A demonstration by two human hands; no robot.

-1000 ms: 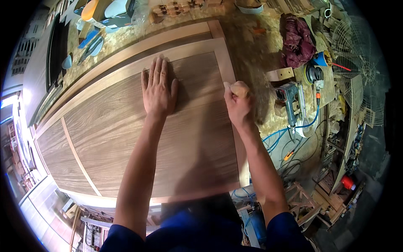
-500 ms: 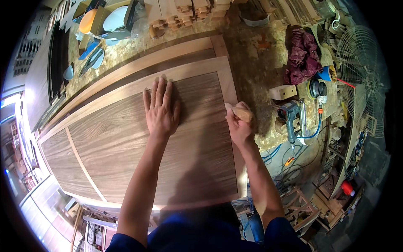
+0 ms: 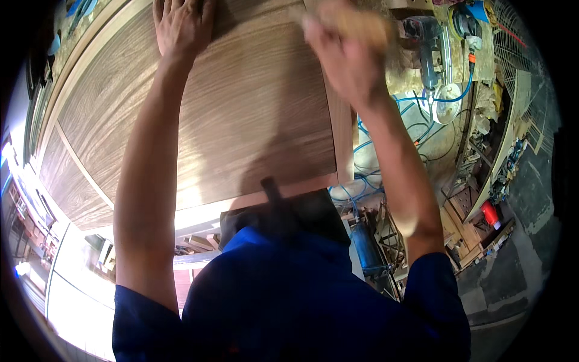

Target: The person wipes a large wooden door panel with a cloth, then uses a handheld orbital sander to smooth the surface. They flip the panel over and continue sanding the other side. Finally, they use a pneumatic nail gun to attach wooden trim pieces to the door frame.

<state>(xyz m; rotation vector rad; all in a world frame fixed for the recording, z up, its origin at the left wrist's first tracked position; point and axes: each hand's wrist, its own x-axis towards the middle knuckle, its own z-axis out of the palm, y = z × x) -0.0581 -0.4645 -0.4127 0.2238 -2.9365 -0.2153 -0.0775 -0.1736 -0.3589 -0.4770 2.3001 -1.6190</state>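
Observation:
A brown wood-grain panel (image 3: 265, 108) with a paler wooden frame (image 3: 345, 142) lies before me. My left hand (image 3: 181, 27) rests on its far part, palm down and fingers spread; the fingertips are cut off by the top of the picture. Over the right frame strip, close to the far right corner, my right hand (image 3: 350, 69) is closed round a light wooden piece (image 3: 368, 27). Motion smears both the hand and the piece, so the piece's exact kind and whether it touches the wood cannot be told.
Right of the panel, a nail gun (image 3: 427, 57) and a round sander (image 3: 463, 24) lie on the workbench. Blue air hoses (image 3: 362, 154) loop below. A blue cylinder (image 3: 366, 247) stands near my right side. Wood offcuts (image 3: 461, 232) and a red object (image 3: 491, 214) lie farther right.
The view has tipped down toward my body, so the panel and both hands sit higher in it. My right hand has moved toward the far corner and is now blurred; my left hand stays flat.

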